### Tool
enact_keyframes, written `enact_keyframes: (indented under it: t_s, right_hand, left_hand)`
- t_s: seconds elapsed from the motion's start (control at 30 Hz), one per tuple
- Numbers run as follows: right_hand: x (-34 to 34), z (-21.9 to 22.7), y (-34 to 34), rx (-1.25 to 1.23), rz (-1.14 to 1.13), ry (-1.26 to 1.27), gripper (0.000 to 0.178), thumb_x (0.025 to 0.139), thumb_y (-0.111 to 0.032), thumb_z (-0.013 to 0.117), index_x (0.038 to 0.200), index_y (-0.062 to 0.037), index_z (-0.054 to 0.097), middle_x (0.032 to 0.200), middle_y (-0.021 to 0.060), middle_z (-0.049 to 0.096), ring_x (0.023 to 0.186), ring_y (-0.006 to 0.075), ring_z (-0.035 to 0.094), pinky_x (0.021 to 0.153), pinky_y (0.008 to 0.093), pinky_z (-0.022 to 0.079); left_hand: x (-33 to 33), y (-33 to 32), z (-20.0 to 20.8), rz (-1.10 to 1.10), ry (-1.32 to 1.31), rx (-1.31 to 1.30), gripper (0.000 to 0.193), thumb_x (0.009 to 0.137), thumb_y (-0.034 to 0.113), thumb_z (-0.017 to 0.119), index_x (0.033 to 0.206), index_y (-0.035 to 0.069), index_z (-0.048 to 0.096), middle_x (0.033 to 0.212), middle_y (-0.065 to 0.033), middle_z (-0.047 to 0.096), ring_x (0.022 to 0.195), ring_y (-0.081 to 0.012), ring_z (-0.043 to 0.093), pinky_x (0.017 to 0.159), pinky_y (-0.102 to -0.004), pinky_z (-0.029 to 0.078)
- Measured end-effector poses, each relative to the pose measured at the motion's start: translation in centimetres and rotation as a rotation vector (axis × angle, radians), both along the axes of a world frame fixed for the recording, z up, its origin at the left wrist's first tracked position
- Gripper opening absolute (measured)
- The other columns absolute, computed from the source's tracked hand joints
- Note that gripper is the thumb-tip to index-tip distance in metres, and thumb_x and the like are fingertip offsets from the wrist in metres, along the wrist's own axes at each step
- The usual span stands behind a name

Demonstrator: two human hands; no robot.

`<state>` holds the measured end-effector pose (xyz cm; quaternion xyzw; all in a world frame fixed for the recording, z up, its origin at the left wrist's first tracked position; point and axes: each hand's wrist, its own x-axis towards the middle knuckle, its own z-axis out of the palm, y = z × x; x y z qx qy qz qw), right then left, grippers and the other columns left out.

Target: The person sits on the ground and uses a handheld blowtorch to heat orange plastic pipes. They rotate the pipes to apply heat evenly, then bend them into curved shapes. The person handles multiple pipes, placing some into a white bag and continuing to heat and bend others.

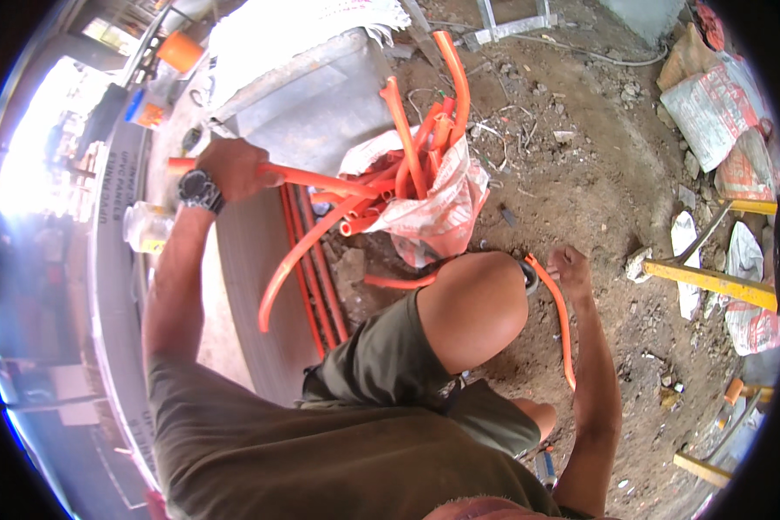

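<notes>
My left hand (234, 169), with a watch on its wrist, is closed round an orange plastic pipe (321, 182) that reaches toward a sack. The white and red sack (433, 230) stands in front of my knee, stuffed with several orange pipe pieces (414, 156), some straight, some bent. My right hand (570, 267) is to the right of my knee, its fingers curled; whatever they hold, if anything, is hidden. Close beside it a curved orange pipe (563, 316) slants downward. A dark ring-shaped thing (530, 277) shows at that pipe's upper end, partly behind my knee.
Long red-orange pipes (308, 269) lie beside a grey panel (260, 295) on the left. Behind the sack is a grey metal box (312, 100) with white sacking on top. Rubble covers the dirt floor (598, 165). Filled sacks (711, 113) and yellow metal bars (711, 282) are at right.
</notes>
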<state>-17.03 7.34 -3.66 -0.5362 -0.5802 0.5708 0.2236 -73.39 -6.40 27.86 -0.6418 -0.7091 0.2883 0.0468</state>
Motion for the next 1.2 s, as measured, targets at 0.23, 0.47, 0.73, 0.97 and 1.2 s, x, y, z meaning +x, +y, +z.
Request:
enact_keyframes:
  t_s: [0.23, 0.47, 0.73, 0.97, 1.2]
  right_hand:
    - [3.4, -3.5, -0.7, -0.066, 0.003, -0.032, 0.022, 0.1, -0.022, 0.065, 0.1, -0.001, 0.071, 0.082, 0.0039, 0.07, 0.073, 0.0117, 0.066, 0.064, 0.0288, 0.053]
    - [-1.0, -1.9, -1.4, -0.134, 0.035, -0.027, 0.018, 0.098, -0.02, 0.068, 0.099, -0.0024, 0.071, 0.082, 0.0025, 0.07, 0.071, 0.0089, 0.062, 0.063, 0.0274, 0.05]
    - [-6.1, -0.6, -1.0, 0.128, 0.164, -0.04, 0.026, 0.095, -0.021, 0.074, 0.111, -0.0009, 0.071, 0.097, 0.0084, 0.074, 0.087, 0.0181, 0.07, 0.077, 0.0339, 0.056]
    - [-14.7, 7.2, 2.4, 0.254, 0.136, 0.16, 0.051, 0.09, -0.02, 0.079, 0.135, -0.0038, 0.064, 0.129, 0.0155, 0.069, 0.104, 0.0263, 0.071, 0.087, 0.0379, 0.058]
    - [-19.4, 6.0, 3.1, 0.41, 0.331, 0.1, 0.068, 0.088, -0.027, 0.08, 0.147, -0.0064, 0.053, 0.146, 0.0154, 0.058, 0.11, 0.0284, 0.068, 0.092, 0.0403, 0.058]
  left_hand:
    - [2.4, 5.5, -0.2, -0.112, -0.05, -0.072, 0.059, 0.089, 0.066, 0.062, 0.086, 0.01, 0.076, 0.082, -0.0145, 0.074, 0.085, -0.0381, 0.071, 0.08, -0.0505, 0.055]
    - [6.3, 13.0, -13.2, -0.147, -0.268, -0.325, 0.069, 0.09, 0.073, 0.056, 0.086, 0.007, 0.078, 0.083, -0.0139, 0.075, 0.089, -0.0358, 0.072, 0.083, -0.0494, 0.055]
    - [7.7, 14.1, -15.0, -0.302, -0.172, -0.215, 0.05, 0.088, 0.055, 0.07, 0.098, 0.007, 0.077, 0.095, -0.0127, 0.076, 0.094, -0.0341, 0.073, 0.084, -0.0482, 0.055]
    - [4.5, 8.2, -16.4, -0.478, -0.645, 0.777, 0.025, 0.09, 0.03, 0.074, 0.102, 0.008, 0.075, 0.106, -0.0102, 0.073, 0.097, -0.0307, 0.071, 0.089, -0.0423, 0.054]
    - [-5.6, -4.2, -28.8, 0.51, -0.791, 0.933, 0.024, 0.094, 0.017, 0.074, 0.115, 0.004, 0.07, 0.103, -0.01, 0.07, 0.09, -0.0203, 0.072, 0.08, -0.0363, 0.058]
